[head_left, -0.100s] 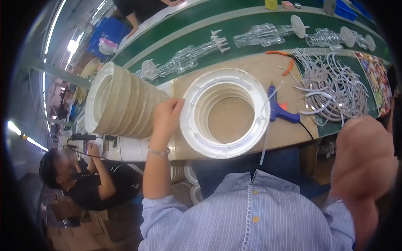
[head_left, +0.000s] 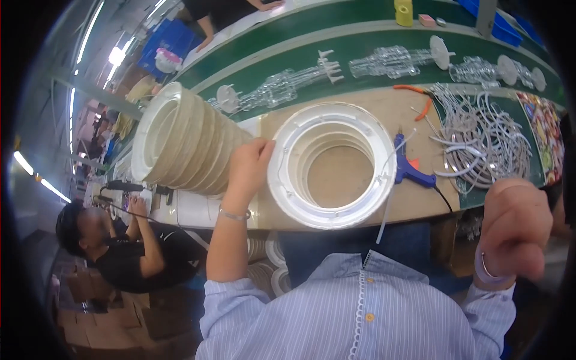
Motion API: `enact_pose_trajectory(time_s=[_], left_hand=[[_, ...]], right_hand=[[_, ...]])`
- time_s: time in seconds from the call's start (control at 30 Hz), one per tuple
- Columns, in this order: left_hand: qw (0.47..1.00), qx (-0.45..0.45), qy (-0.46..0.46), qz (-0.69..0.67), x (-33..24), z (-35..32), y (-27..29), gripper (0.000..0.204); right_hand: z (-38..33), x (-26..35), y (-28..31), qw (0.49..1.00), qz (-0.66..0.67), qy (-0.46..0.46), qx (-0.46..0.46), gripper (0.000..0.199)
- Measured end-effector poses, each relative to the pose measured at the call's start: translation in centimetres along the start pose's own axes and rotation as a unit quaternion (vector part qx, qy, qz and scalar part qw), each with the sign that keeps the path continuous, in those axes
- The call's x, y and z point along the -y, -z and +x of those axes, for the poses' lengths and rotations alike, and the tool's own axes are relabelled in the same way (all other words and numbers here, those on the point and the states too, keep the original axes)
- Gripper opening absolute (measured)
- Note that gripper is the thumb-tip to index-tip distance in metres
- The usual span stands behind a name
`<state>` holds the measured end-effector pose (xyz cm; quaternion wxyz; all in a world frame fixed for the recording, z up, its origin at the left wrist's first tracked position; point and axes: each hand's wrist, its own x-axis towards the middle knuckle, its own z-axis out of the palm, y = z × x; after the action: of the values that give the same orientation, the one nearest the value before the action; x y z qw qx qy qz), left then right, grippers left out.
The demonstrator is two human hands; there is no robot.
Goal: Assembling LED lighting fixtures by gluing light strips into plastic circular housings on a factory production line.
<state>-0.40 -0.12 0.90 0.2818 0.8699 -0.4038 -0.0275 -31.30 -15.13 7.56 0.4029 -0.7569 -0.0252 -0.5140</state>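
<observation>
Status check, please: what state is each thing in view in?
White ring: opening facing up
Left hand: touching the white ring; firmness of grip unclear
Right hand: curled, apart from the white ring; contents hidden
Ring stack: piled up
Glue gun: lying on its side; power unclear
Orange-handled pliers: open
Pale strips: heaped and tangled
Clear parts: lying down

The person is wearing a light blue shirt [head_left: 306, 318] with fine white stripes. White scalloped trim [head_left: 358, 318] is running down its front, and round yellow-orange buttons [head_left: 369, 317] are lining up beside it. The left sleeve [head_left: 231, 303] is ending near the elbow; the right sleeve [head_left: 491, 309] is showing matching stripes. A slim silver-toned bracelet [head_left: 234, 214] is circling the left hand's [head_left: 251, 163] wrist, and a pale, shiny bangle [head_left: 488, 275] is encircling the right hand's [head_left: 516, 219].
</observation>
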Motion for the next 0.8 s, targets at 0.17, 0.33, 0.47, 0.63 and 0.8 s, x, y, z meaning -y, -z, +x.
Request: enact_pose_trajectory(time_s=[0.17, 0.33, 0.47, 0.63, 0.8], left_hand=[[0.999, -0.015, -0.028, -0.008, -0.9, 0.2, 2.8, 0.025], [0.995, -0.029, -0.074, -0.06, -2.3, 1.7, 6.7, 0.027], [0.996, -0.045, -0.017, -0.082, -2.9, 1.9, 13.0, 0.025], [0.988, -0.118, 0.026, -0.099, -1.1, 2.4, 20.1, 0.026], [0.969, -0.224, 0.103, -0.021, 6.1, 1.7, 25.0, 0.025]], right_hand=[[-2.5, -0.6, 1.4, 0.994, -0.073, -0.062, -0.052, 0.061], [-5.1, -2.1, 3.2, 0.992, -0.015, -0.066, -0.105, 0.055], [-5.9, -3.1, 3.0, 0.985, 0.03, -0.097, -0.137, 0.051], [-7.2, -4.9, 4.0, 0.976, 0.018, -0.157, -0.152, 0.051], [-7.5, -6.4, 3.5, 0.962, 0.015, -0.206, -0.179, 0.05]])
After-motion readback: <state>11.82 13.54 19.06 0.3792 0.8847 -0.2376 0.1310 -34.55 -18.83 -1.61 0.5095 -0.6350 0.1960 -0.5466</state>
